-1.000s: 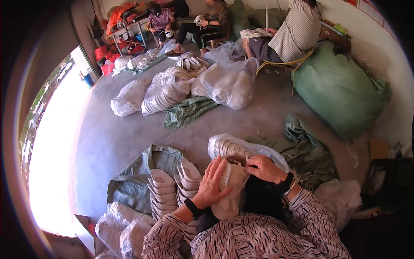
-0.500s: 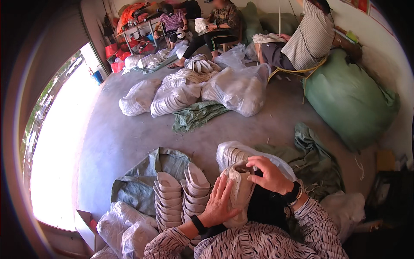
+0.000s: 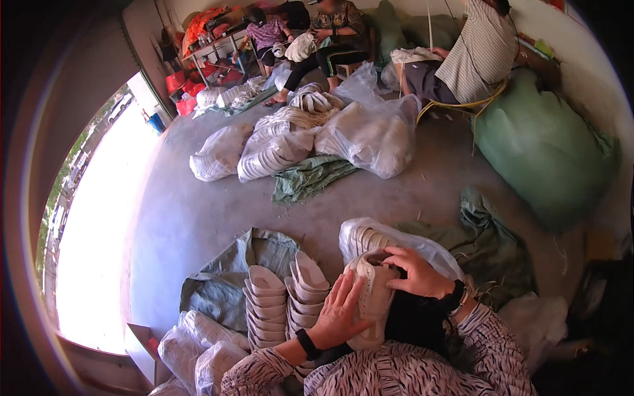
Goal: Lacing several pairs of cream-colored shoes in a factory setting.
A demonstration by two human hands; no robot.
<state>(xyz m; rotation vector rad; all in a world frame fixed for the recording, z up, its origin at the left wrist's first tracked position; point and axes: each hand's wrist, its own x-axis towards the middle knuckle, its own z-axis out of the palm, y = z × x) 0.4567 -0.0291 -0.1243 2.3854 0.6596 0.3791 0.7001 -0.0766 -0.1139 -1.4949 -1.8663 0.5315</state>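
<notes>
A cream shoe upper (image 3: 376, 300) with a row of eyelets stands toe down against my lap, its opening at the top. My left hand (image 3: 337, 310) holds it from the left, fingers laid along its side and the thumb lower across it. At the opening, the thumb and fingers of my right hand (image 3: 421, 274) grip the upper's edge; the fingertips are partly inside. Just left of my left hand rise two stacks of nested shoe uppers (image 3: 266, 307). Beyond the upper, a clear plastic bag (image 3: 436, 251) holds more uppers.
Green sacking (image 3: 228, 280) lies behind the stacks, with plastic-wrapped bundles (image 3: 211, 353) at lower left. Across the floor (image 3: 224, 211) are bagged uppers (image 3: 370, 138). A bulging green sack (image 3: 541, 148) stands at right. Three people sit working at the back, one in a striped shirt (image 3: 472, 56).
The whole view has shifted slightly. My right fingers have moved a little along the upper's opening, while my left hand keeps its place on the side.
</notes>
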